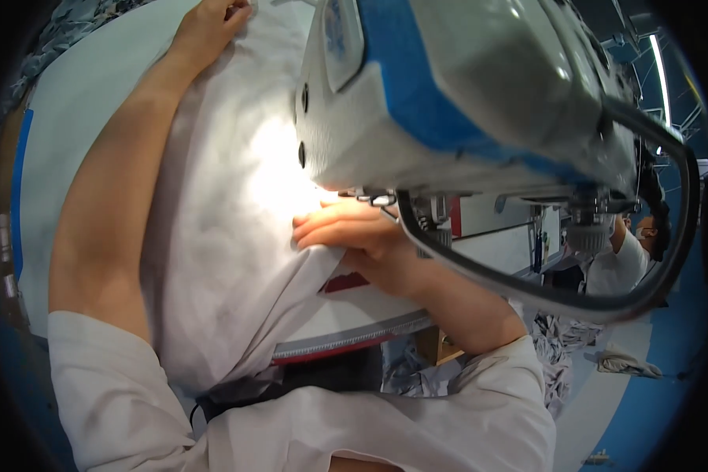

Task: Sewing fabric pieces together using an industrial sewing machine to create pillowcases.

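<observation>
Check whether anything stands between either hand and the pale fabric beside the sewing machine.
Nothing visible does. The right hand rests directly on the pale fabric, close under the sewing machine's head. The left hand appears to touch the fabric's far part, though its contact is partly hidden.

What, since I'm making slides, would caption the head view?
Left hand and right hand on pale fabric beside a sewing machine.

Sewing workshop: large sewing machine (480,86), heaped cloth (557,350), co-worker (620,267) nearby.
</observation>
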### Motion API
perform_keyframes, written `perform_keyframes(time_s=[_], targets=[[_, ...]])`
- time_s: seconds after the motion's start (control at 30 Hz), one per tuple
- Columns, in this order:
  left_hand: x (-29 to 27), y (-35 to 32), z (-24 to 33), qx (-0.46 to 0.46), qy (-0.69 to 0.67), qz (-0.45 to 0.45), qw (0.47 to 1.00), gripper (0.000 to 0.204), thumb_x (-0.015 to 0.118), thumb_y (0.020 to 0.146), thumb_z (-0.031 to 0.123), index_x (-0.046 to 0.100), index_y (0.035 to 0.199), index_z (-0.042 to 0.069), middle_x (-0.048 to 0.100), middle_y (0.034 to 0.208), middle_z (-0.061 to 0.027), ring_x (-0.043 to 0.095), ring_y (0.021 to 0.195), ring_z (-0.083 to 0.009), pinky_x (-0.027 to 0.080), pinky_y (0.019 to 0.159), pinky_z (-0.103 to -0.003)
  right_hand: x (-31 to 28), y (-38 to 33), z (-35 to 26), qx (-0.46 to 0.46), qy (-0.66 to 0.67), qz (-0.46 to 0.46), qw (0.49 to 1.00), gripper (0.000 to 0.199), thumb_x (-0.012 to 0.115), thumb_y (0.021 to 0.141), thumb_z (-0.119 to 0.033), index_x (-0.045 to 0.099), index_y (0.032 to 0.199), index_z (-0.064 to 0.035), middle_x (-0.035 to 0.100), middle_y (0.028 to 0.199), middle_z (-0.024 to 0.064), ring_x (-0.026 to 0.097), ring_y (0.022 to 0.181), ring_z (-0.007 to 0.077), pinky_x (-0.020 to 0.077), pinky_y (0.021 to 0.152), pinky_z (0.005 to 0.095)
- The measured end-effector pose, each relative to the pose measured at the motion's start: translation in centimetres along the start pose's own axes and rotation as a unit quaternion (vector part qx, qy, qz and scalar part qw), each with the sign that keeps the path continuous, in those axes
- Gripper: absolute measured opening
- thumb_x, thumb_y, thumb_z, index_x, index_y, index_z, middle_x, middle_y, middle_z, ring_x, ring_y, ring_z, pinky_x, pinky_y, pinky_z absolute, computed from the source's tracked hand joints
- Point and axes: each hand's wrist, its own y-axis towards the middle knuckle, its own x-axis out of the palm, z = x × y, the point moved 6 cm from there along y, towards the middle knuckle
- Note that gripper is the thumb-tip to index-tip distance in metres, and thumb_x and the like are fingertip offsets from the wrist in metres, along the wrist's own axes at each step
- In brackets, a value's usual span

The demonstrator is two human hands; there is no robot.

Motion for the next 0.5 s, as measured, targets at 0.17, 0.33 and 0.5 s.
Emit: perform_keyframes(time_s=[0.17, 0.33, 0.5], targets=[[-7.3, -11.6, 5.0, -0.086, -0.045, -0.146, 0.984, 0.071, 0.055, 0.092, 0.034, 0.023, 0.145, 0.001, 0.02, 0.151, -0.0194, 0.018, 0.141, -0.0291, 0.016, 0.114, -0.038, -1.8, -0.9, 0.7, 0.007, -0.149, 0.063, 0.987, 0.026, 0.067, 0.067, 0.006, 0.067, 0.091, -0.0034, 0.069, 0.097, 0.0073, 0.065, 0.101, 0.0246, 0.0506, 0.086, 0.0335], [-15.9, -30.4, 1.7, -0.003, 0.118, -0.059, 0.991, 0.06, 0.06, 0.088, 0.037, 0.043, 0.131, -0.002, 0.051, 0.123, -0.0238, 0.048, 0.117, -0.0364, 0.038, 0.099, -0.042, -0.4, 1.2, -2.1, -0.073, -0.077, 0.038, 0.994, 0.036, 0.055, 0.062, 0.017, 0.067, 0.091, -0.0017, 0.068, 0.096, 0.0081, 0.064, 0.103, 0.0247, 0.0505, 0.09, 0.0337], [-14.9, -16.4, -6.5, -0.078, 0.25, -0.039, 0.964, 0.031, 0.049, 0.094, 0.039, 0.057, 0.113, 0.016, 0.065, 0.084, -0.0186, 0.062, 0.077, -0.0399, 0.049, 0.064, -0.046, -0.4, 0.4, -2.4, -0.035, -0.091, 0.064, 0.993, 0.027, 0.051, 0.076, 0.014, 0.067, 0.094, 0.0002, 0.067, 0.101, 0.0094, 0.062, 0.105, 0.0233, 0.0486, 0.093, 0.0335]])
